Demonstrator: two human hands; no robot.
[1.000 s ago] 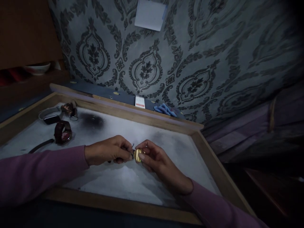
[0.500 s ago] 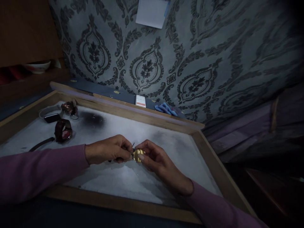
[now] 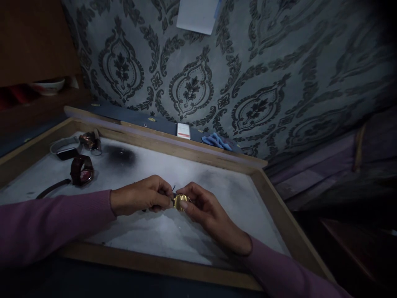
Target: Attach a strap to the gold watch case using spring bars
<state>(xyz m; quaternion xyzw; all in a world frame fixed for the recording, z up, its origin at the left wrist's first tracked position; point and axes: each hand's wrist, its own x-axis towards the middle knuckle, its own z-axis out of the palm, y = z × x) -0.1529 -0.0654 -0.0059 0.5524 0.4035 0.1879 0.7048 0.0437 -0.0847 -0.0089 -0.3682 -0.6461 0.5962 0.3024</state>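
A gold watch case (image 3: 179, 203) is held over the white floor of a shallow wooden tray (image 3: 161, 263). My right hand (image 3: 211, 213) grips the case from the right, thumb on its shiny face and fingers behind. At the case's left edge, my left hand (image 3: 145, 195) pinches what looks like the dark watch strap, mostly hidden by the fingers. A thin dark tip (image 3: 174, 188) sticks up between the two hands; I cannot tell whether it is strap or tool.
To the left in the tray lie a watch with a dark brown strap (image 3: 83, 174), a pale-strapped watch (image 3: 66, 154), a brownish watch cluster (image 3: 92, 142) and a dark band (image 3: 52, 188). Beyond the back rim are a small box (image 3: 183, 130) and a blue cloth (image 3: 216, 141).
The gold case has turned slightly in my right fingers. Both hands stay in nearly the same place.
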